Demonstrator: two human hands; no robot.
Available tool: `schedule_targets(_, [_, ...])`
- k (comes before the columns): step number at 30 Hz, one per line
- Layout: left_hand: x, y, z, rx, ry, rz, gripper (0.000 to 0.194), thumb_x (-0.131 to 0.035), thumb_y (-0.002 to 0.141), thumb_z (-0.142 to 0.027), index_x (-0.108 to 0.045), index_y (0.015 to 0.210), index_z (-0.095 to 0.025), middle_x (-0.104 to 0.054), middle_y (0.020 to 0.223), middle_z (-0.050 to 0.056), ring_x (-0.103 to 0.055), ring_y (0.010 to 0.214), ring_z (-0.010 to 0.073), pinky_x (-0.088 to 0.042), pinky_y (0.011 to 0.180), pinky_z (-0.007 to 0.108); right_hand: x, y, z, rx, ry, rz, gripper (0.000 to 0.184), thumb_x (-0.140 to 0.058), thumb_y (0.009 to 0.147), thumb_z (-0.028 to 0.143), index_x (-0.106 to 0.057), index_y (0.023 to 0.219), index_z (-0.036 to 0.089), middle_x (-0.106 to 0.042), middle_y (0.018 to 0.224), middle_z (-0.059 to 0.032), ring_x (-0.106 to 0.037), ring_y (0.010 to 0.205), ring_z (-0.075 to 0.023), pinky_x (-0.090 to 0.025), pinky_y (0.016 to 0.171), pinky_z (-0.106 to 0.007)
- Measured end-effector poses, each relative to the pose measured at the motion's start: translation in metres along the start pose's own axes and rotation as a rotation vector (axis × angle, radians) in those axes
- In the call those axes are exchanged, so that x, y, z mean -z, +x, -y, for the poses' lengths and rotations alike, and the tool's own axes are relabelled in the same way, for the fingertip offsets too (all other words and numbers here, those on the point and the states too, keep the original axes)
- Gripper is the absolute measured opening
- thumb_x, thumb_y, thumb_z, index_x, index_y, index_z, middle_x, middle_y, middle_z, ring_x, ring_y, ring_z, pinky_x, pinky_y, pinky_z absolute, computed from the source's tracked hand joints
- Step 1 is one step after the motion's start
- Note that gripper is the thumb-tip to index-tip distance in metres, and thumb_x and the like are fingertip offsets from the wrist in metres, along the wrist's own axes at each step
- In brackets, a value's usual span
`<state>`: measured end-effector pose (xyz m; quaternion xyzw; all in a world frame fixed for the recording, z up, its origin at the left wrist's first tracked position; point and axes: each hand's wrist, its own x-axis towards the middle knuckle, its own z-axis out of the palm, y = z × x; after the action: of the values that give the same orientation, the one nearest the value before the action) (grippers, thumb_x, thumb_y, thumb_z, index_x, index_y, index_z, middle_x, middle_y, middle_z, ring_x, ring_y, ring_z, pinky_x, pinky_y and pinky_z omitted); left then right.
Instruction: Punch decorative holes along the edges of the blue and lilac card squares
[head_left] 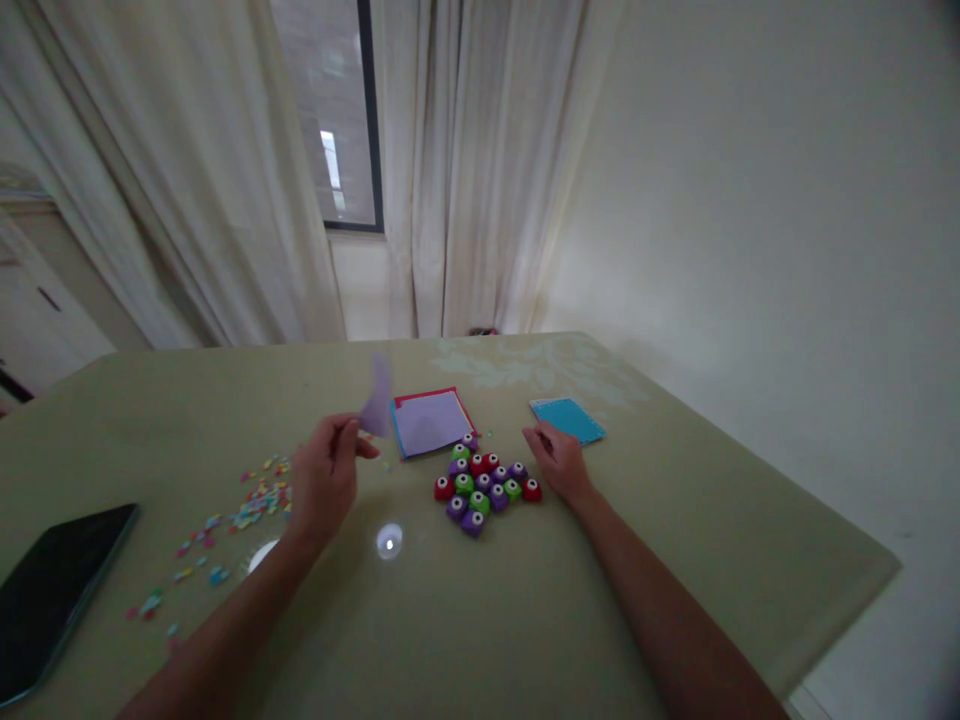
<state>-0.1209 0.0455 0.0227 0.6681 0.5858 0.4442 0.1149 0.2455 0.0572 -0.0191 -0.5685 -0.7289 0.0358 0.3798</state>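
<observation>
Pinching one end of a purple sheet (379, 395) between thumb and fingers, the left grip (325, 475) is held raised above the counter (435, 630), its remaining fingers curled in. The sheet is blurred and is held roughly upright from the fingertips. The left forearm (244, 610) is slanted in from the lower left. The right grip (560, 460) is kept low, with fingers loosely curled and turned to the left; whether anything is held inside cannot be told. It is placed beside a blue card (571, 418), contact being unclear, and the right forearm (651, 600) is stretched in from the lower right. Between the two grips, eye-dotted pieces (479, 503) in red, green and purple are gathered; just behind them, a purple square (431, 422) edged with red and blue is laid flat. Small coloured bits (259, 507) are strewn about the left grip, and a dark tablet-like device (64, 585) is seen farther left.
</observation>
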Motion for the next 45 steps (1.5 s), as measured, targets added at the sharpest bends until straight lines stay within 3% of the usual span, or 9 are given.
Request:
schedule_targets(3, [0.039, -0.043, -0.047, -0.185, -0.110, 0.341, 0.037, -0.053, 0.102, -0.053, -0.071, 0.081, -0.028, -0.074, 0.071, -0.002, -0.071, 0.065, 0.0174, -0.056, 0.066, 0.025, 0.012, -0.008, 0.022, 0.071, 0.048, -0.066, 0.080, -0.014, 0.105, 0.077, -0.068, 0.103, 0.018, -0.062, 0.083, -0.0092, -0.058, 0.077, -0.0248, -0.045, 0.074, -0.036])
schedule_targets(4, [0.053, -0.059, -0.060, -0.252, -0.123, 0.605, 0.030, -0.057, 0.103, -0.047, -0.073, 0.084, -0.030, -0.076, 0.075, -0.004, -0.071, 0.067, 0.0160, -0.055, 0.066, 0.023, 0.015, -0.011, 0.034, 0.118, 0.080, -0.074, 0.087, -0.012, 0.102, 0.082, -0.069, 0.110, 0.017, -0.062, 0.086, -0.0101, -0.058, 0.080, -0.0257, -0.046, 0.075, -0.037])
schedule_targets(6, [0.077, -0.084, -0.076, -0.277, -0.125, 0.767, 0.030, -0.055, 0.105, -0.037, -0.076, 0.084, -0.034, -0.078, 0.078, -0.006, -0.070, 0.065, 0.0138, -0.052, 0.064, 0.020, 0.015, -0.019, 0.067, 0.240, 0.214, -0.061, 0.091, -0.016, 0.099, 0.088, -0.071, 0.115, 0.017, -0.061, 0.087, -0.0095, -0.057, 0.079, -0.0256, -0.046, 0.074, -0.037])
schedule_targets(11, [0.099, -0.103, -0.041, -0.049, -0.065, 0.387, 0.036, -0.054, 0.104, -0.054, -0.080, 0.095, -0.030, -0.082, 0.087, -0.001, -0.076, 0.076, 0.0183, -0.055, 0.070, 0.022, 0.000, -0.047, 0.150, 0.269, 0.656, 0.261, 0.105, -0.001, 0.092, 0.094, -0.074, 0.100, 0.019, -0.059, 0.080, -0.0047, -0.051, 0.065, -0.0194, -0.043, 0.064, -0.032])
schedule_targets(16, [0.088, -0.111, 0.010, 0.072, -0.068, 0.319, 0.041, -0.055, 0.102, -0.059, -0.080, 0.098, -0.026, -0.080, 0.090, 0.003, -0.075, 0.081, 0.0228, -0.056, 0.074, 0.028, -0.012, -0.071, 0.177, 0.173, 0.660, 0.487, 0.095, -0.025, 0.089, 0.100, -0.073, 0.090, 0.018, -0.064, 0.081, -0.0053, -0.056, 0.072, -0.0206, -0.047, 0.068, -0.031])
schedule_targets(22, [0.079, -0.129, 0.017, 0.177, -0.302, 0.295, 0.040, -0.056, 0.105, -0.057, -0.073, 0.125, -0.027, -0.077, 0.089, 0.001, -0.071, 0.072, 0.0190, -0.056, 0.063, 0.025, -0.024, -0.084, 0.180, -0.019, 0.551, 0.341, 0.034, -0.067, 0.102, 0.050, -0.078, 0.099, 0.018, -0.075, 0.087, -0.0042, -0.065, 0.075, -0.0191, -0.050, 0.070, -0.028])
schedule_targets(29, [0.088, -0.140, 0.010, -0.190, -0.129, 0.017, 0.011, -0.068, 0.100, -0.029, -0.077, 0.108, -0.028, -0.077, 0.097, 0.002, -0.071, 0.080, 0.0165, -0.055, 0.075, 0.022, -0.028, -0.089, 0.178, 0.348, 0.605, 0.094, 0.010, -0.067, 0.103, 0.022, -0.077, 0.103, 0.021, -0.078, 0.086, -0.0046, -0.070, 0.073, -0.0173, -0.052, 0.069, -0.026])
schedule_targets(39, [0.064, -0.142, 0.016, 0.211, -0.228, 0.293, 0.035, -0.061, 0.101, -0.054, -0.074, 0.090, -0.024, -0.062, 0.070, -0.002, -0.055, 0.060, 0.0154, -0.043, 0.058, 0.024, -0.032, -0.088, 0.171, 0.015, 0.452, 0.299, 0.020, -0.068, 0.101, 0.034, -0.077, 0.090, 0.019, -0.071, 0.079, -0.0027, -0.062, 0.068, -0.0169, -0.045, 0.063, -0.026])
schedule_targets(45, [0.065, -0.141, 0.026, 0.403, -0.337, 0.348, 0.046, -0.062, 0.097, -0.065, -0.076, 0.088, -0.022, -0.060, 0.067, -0.001, -0.053, 0.061, 0.0169, -0.039, 0.056, 0.025, -0.027, -0.084, 0.171, -0.187, 0.461, 0.367, 0.046, -0.071, 0.096, 0.043, -0.050, 0.062, 0.020, -0.037, 0.057, 0.0069, -0.036, 0.052, -0.0099, -0.026, 0.051, -0.025])
